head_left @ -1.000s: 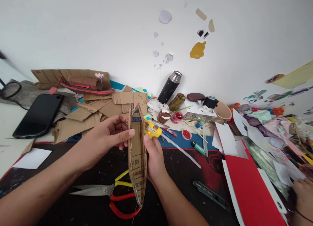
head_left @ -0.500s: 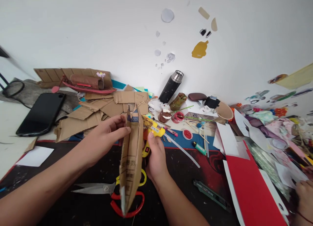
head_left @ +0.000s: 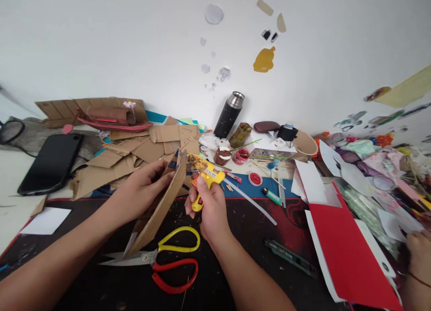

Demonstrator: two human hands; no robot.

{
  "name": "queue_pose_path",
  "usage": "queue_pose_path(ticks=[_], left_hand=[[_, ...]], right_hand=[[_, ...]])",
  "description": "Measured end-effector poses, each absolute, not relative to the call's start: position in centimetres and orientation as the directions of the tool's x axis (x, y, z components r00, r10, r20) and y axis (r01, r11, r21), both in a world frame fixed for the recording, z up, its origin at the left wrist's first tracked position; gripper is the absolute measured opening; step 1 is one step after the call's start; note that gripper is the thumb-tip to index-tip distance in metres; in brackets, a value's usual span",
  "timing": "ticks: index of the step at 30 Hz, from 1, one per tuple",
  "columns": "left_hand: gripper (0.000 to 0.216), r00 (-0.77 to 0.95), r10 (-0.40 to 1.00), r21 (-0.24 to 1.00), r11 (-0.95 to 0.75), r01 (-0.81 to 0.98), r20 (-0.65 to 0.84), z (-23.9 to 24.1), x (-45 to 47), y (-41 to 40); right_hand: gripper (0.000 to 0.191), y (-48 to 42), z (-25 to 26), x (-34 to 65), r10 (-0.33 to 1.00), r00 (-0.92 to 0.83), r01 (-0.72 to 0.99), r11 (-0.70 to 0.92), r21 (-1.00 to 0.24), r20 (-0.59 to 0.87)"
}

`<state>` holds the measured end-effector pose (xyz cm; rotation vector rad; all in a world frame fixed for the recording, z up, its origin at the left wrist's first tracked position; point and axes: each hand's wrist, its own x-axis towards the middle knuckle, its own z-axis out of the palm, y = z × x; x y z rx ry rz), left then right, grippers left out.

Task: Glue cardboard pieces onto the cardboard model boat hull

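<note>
My left hand (head_left: 148,187): fingers clamped on cardboard hull (head_left: 160,213), long axis running 1 to 7 o'clock. My right hand (head_left: 214,208): fingers wrapped round yellow glue gun (head_left: 209,175); hull at its 9 o'clock, left hand nearer. Gun-to-hull contact: cannot tell.

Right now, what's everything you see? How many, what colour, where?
Cardboard trough: one, brown, centre
Glue gun: one, yellow, centre
Scissors: one pair, red/yellow handles, dark mat
Cutter: one, green, mat's right
Phone: one, black, far left
Model boat: one, reddish, back left
Cardboard scraps: several, brown, left
Flask: one, black, by wall
Large sheet: one, red, right
Cutouts: several, mixed colours, wall
Small clutter: uncountable, mixed, back and right
Another person's hand: one, right edge
Left hand: one, on cardboard trough
Right hand: one, on glue gun
</note>
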<state>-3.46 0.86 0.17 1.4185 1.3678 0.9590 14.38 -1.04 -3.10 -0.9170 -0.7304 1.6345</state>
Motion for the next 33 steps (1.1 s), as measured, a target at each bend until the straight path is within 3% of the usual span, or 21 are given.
queue_pose_path(ticks=[11,18,25,33], left_hand=[[0.041,0.099,0.993,0.945,0.022,0.327,-0.058,0.3,-2.5,-0.4],[0.029,0.075,0.997,0.918,-0.055,0.392,0.028,1.0,-1.9,-1.1],[0.027,0.083,0.996,0.962,-0.038,0.271,0.016,1.2,-1.5,-1.3],[0.022,0.095,0.993,0.949,-0.091,0.301,0.065,0.8,-1.5,-1.1]], right_hand=[[0.059,-1.1,-3.5,14.4,0.959,-0.189,-0.472,-0.277,-0.837,-0.21],[0.058,-1.1,-3.4,14.4,0.941,-0.239,-0.538,-0.334,-0.774,-0.24],[0.064,-1.1,-3.8,14.2,0.911,-0.301,-0.53,-0.405,-0.745,-0.282],[0.061,-1.1,-4.1,14.1,0.91,-0.262,-0.502,-0.413,-0.76,-0.321]])
